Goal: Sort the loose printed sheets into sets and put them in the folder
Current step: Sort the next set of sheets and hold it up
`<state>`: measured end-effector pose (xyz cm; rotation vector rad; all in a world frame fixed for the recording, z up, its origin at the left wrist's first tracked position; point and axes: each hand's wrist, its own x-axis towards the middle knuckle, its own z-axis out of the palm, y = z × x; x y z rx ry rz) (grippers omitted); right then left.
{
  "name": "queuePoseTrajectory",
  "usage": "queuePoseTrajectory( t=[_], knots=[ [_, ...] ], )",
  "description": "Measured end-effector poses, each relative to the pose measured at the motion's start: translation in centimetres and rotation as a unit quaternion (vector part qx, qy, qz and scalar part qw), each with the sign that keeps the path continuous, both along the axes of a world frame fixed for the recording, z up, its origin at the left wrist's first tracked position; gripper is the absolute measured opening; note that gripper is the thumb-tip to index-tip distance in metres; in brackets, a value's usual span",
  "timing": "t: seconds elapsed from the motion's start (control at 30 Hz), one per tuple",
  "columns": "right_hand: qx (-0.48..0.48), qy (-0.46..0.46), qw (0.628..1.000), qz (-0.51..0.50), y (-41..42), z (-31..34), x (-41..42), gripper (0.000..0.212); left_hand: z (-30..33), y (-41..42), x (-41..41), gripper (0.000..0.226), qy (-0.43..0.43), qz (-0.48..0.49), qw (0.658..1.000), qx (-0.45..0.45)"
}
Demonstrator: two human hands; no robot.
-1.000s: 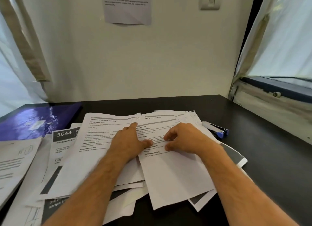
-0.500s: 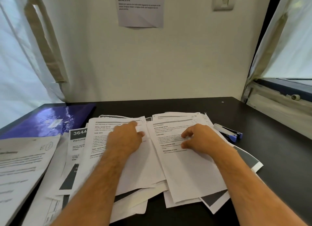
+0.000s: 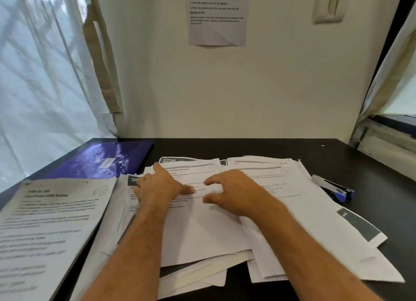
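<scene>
Seen from above the person's own arms: both forearms reach forward over a black tabletop (image 3: 258, 147) covered with loose printed sheets (image 3: 202, 233). The left hand (image 3: 157, 186) lies palm down on the left pile, fingers spread flat, index finger stretched toward the pile's far edge and thumb pointing right across a sheet; it presses the paper and grips nothing. The right hand (image 3: 234, 192) is just beside it, over the seam between the two piles, fingers loosely curled in a claw with thumb and forefinger apart; whether the fingertips touch the paper cannot be told, and it holds nothing.

The sheets lie in two overlapping fans in the middle of the tabletop, one headed 2726 showing at the far edge. A separate stack (image 3: 49, 228) sits at the near left. The folder (image 3: 101, 159), glossy purple and shut, lies flat at the far left corner, just beyond the sheets. A stapler (image 3: 333, 188) rests to the right of the piles. A printed notice (image 3: 217, 14) hangs on the wall.

Compared with half a second ago, the left hand has slid left and further away, and the right hand has moved left off the right pile toward the left one, fingers now more raised
</scene>
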<state>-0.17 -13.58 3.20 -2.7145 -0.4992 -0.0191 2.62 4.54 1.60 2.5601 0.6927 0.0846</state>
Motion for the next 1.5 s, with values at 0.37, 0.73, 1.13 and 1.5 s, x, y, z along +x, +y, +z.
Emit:
queuePoseTrajectory(
  t=[0.37,0.73,1.13,1.5],
  knots=[
    [-0.015,0.044,0.999,0.009,1.1,-1.9,-1.8,0.065,0.4,1.6,0.1,0.048,-0.142,0.006,0.984,-0.104],
    [0.078,0.024,0.997,0.019,0.7,-2.3,-1.4,0.067,0.5,2.3,0.1,0.01,-0.202,-0.02,0.94,-0.273],
    [0.238,-0.156,0.958,-0.01,2.3,-2.7,0.6,0.065,2.3,0.7,-3.6,0.037,-0.227,-0.186,0.917,-0.272],
    [0.193,-0.165,0.967,0.025,0.1,-2.8,0.0,0.009,1.1,1.9,-2.1,0.012,-0.364,-0.08,0.905,-0.206]
  ],
)
